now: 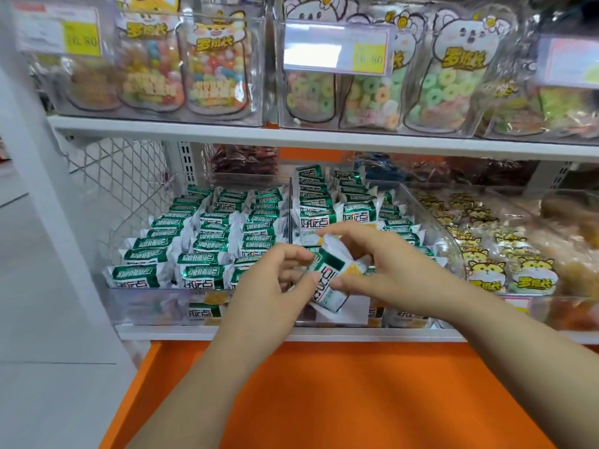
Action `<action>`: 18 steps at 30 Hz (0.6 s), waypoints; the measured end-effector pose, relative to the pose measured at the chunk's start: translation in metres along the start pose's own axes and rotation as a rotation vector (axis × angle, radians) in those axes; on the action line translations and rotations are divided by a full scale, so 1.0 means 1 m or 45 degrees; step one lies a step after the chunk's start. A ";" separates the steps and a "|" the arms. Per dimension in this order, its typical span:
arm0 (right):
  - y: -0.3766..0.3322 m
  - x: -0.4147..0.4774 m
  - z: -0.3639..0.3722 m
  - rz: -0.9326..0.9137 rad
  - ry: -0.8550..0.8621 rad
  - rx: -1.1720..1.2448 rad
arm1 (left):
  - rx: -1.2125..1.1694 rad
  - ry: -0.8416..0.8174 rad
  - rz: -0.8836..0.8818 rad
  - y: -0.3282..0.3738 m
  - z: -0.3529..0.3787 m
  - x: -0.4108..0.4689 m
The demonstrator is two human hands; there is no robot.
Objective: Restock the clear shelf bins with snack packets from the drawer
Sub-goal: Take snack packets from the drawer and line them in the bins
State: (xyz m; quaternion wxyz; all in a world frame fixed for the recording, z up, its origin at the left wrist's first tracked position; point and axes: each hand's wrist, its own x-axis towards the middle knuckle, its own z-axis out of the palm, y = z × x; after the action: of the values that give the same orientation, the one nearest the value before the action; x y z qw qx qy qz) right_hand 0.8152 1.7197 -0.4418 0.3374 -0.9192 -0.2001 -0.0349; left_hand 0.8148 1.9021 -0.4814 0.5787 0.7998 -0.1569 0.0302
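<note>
An orange surface [340, 400] lies nearest. Above it, 1 green-and-white snack packet [327, 280] is pinched by the left hand [269, 283] and right hand [385, 264], fingers closed on it, before the clear bin [149, 306].

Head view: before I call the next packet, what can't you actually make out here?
- Packet held by both hands: left hand and right hand cover its ends.
- Orange drawer: contents unseen; arms and the bottom edge cut it off.
- Back bins: dark packets, shadowed under the shelf.
- Right price tag: blurred, cut by the frame edge.
</note>
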 end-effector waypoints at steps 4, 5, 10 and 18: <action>0.025 -0.002 -0.014 0.086 0.261 0.117 | 0.582 0.023 0.150 -0.007 -0.003 0.000; 0.032 -0.002 -0.017 0.123 0.339 0.116 | 0.702 -0.006 0.172 -0.011 -0.003 0.002; 0.059 0.005 -0.019 0.259 0.524 -0.023 | 0.989 -0.113 0.144 -0.017 0.005 0.005; 0.073 0.032 -0.007 0.326 0.703 0.001 | 1.043 -0.123 0.145 -0.023 0.014 0.011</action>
State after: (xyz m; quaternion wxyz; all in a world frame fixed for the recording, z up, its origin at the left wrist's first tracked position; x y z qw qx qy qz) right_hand 0.8739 1.6760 -0.4737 0.3811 -0.8926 0.0165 -0.2403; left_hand 0.8295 1.8932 -0.5043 0.2022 0.9544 -0.2026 0.0845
